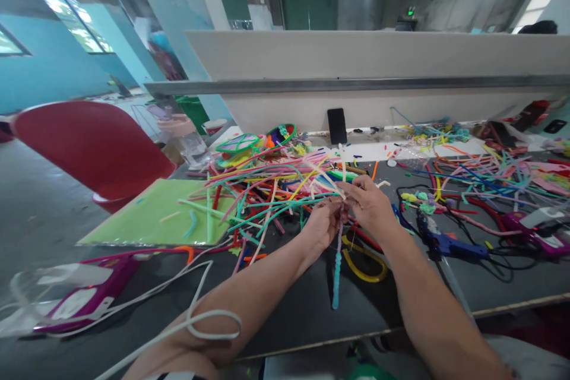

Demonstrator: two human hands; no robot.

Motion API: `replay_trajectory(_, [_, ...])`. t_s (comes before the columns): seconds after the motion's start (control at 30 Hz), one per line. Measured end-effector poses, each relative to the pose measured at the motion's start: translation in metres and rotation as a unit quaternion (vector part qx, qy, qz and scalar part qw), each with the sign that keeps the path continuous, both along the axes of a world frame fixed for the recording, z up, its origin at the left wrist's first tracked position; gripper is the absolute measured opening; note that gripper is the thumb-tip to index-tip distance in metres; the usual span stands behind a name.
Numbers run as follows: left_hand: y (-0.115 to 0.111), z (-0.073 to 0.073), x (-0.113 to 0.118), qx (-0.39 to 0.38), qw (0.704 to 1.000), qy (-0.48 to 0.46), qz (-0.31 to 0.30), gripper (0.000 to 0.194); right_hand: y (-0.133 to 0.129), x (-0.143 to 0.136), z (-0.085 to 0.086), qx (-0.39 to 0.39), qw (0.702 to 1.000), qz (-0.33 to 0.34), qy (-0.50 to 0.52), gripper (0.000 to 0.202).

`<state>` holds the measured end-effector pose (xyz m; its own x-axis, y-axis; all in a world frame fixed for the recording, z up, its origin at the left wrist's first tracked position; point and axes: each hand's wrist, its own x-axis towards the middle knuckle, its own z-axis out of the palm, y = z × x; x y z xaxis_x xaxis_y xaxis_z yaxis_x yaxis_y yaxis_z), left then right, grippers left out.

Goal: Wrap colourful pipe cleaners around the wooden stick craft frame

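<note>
A white cord [214, 312] curls close by, over the left arm [262, 291]. Past it, the left hand [324, 227] and the right hand [367, 205] pinch a fuzzy stick [337, 279] with their fingers, above the desk [285, 320]. Its blue end hangs down and white strands poke up. It looks light, soft and bendy, so the purple middle should be good to grip gently. A yellow loop [369, 278] is near it; a messy heap of fuzzy stems [276, 175] lies behind.
</note>
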<state>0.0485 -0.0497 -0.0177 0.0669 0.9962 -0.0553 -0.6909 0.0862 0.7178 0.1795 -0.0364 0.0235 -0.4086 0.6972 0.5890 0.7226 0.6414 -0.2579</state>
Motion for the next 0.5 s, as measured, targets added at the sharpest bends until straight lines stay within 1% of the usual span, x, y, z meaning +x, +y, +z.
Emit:
replay_trajectory(0.07, [0.000,0.000,-0.001,0.008,1.000,0.015,0.003,0.016,0.004,0.003,-0.002,-0.016,1.000,0.006,0.000,0.035])
replay_trajectory(0.2, [0.000,-0.002,-0.002,0.038,0.998,0.040,0.014,0.011,0.009,0.006,-0.003,-0.036,0.999,-0.003,-0.003,0.021])
replay_trajectory(0.27, [-0.001,-0.002,-0.002,0.044,0.998,0.047,0.014,0.011,0.011,0.006,-0.004,-0.032,0.999,-0.007,0.006,0.013])
replay_trajectory(0.33, [-0.002,-0.002,-0.001,0.043,0.998,0.051,0.000,0.014,0.012,0.006,-0.004,-0.025,0.999,-0.008,0.020,0.010])
replay_trajectory(0.43, [-0.002,0.000,0.000,0.044,0.998,0.051,-0.015,0.020,0.012,0.005,-0.005,-0.012,1.000,-0.026,0.012,0.009])
replay_trajectory(0.5, [-0.002,0.000,0.000,0.044,0.998,0.049,-0.008,0.021,0.010,0.002,-0.004,0.002,0.999,-0.048,-0.006,0.009])
